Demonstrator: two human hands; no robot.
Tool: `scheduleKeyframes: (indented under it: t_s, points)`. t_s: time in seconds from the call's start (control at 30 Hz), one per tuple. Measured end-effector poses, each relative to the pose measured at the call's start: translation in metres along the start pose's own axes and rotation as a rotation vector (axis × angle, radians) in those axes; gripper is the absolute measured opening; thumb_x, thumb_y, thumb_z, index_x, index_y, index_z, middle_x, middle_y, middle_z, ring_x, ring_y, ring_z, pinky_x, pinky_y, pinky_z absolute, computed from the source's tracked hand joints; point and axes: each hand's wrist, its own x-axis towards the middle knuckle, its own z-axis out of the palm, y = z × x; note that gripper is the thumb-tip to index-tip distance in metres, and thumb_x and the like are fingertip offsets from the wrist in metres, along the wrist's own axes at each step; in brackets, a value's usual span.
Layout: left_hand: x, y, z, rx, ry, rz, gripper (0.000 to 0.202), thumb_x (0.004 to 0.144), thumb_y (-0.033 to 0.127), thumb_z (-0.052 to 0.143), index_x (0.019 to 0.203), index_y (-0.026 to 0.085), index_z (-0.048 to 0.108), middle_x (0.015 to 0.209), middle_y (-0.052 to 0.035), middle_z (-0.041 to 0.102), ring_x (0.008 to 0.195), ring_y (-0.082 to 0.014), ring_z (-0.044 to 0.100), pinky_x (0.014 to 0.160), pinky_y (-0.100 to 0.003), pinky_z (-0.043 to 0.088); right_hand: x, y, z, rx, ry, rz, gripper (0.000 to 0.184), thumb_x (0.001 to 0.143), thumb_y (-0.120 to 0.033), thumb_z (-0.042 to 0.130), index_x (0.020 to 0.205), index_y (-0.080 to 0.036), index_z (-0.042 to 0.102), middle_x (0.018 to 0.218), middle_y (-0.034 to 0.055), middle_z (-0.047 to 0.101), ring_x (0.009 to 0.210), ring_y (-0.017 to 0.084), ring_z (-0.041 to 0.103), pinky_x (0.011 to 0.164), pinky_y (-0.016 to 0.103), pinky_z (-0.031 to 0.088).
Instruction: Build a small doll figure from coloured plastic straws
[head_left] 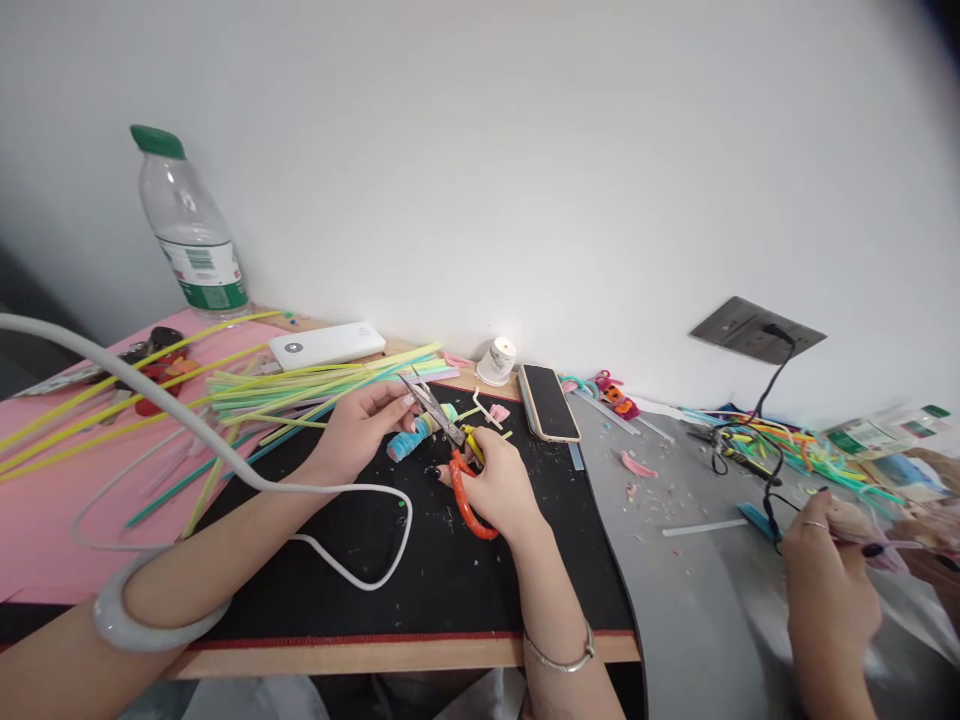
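My right hand (pixel 499 480) grips a pair of scissors (pixel 469 495) with orange handles; some yellow shows by the fingers. Their blades point up and left, parted, close to the fingertips of my left hand (pixel 360 430). That hand is closed in a pinch, and what sits between its fingertips is too small to make out. Just under the fingertips and blades is a fuzzy blue and yellow roll (pixel 406 444), which looks like wound pipe cleaner. A bundle of pastel pipe cleaners (pixel 255 395) lies to the left of my hands, over the black mat (pixel 330 590) and pink sheet (pixel 45 540).
A white cable (pixel 247 470) loops across my left forearm. Behind stand a plastic bottle (pixel 191 230), a white power bank (pixel 328 345), a small paper cup (pixel 496 361) and a phone (pixel 550 402). At right, another person's hand (pixel 829 590) works above a grey mat (pixel 697 590).
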Motion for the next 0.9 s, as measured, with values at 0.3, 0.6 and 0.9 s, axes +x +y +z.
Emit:
scheduleKeyframes:
  t_s: [0.3,0.6,0.9]
  points:
    - [-0.0013,0.0011,0.0022,0.016,0.003,-0.015,0.021,0.079,0.036,0.064,0.078,0.015,0.065,0.063,0.0001,0.058,0.060,-0.0120,0.054,0.058,-0.023,0.045,-0.0006,0.0007,0.0007,0.001,0.018,0.001,0.032,0.067,-0.039,0.064,0.064,-0.021,0.038,0.065,-0.0050,0.047,0.056,0.011,0.039,0.051,0.023,0.026]
    - [-0.0008,0.0025,0.0028,0.017,0.002,-0.027,0.020,0.079,0.035,0.064,0.077,0.015,0.064,0.062,0.0013,0.057,0.060,-0.0107,0.053,0.060,-0.022,0.045,-0.0002,0.0020,0.0005,-0.016,0.014,0.008,0.031,0.069,-0.039,0.062,0.063,-0.021,0.037,0.063,-0.0051,0.047,0.056,0.010,0.038,0.051,0.023,0.026]
    - [-0.0010,0.0043,0.0031,0.026,0.013,-0.032,0.022,0.076,0.037,0.066,0.075,0.015,0.064,0.063,0.0006,0.059,0.061,-0.0121,0.055,0.062,-0.024,0.047,-0.0017,-0.0043,-0.0022,0.012,0.048,-0.031,0.017,0.071,-0.030,0.057,0.059,-0.024,0.046,0.057,-0.0008,0.049,0.054,0.014,0.043,0.048,0.027,0.029]
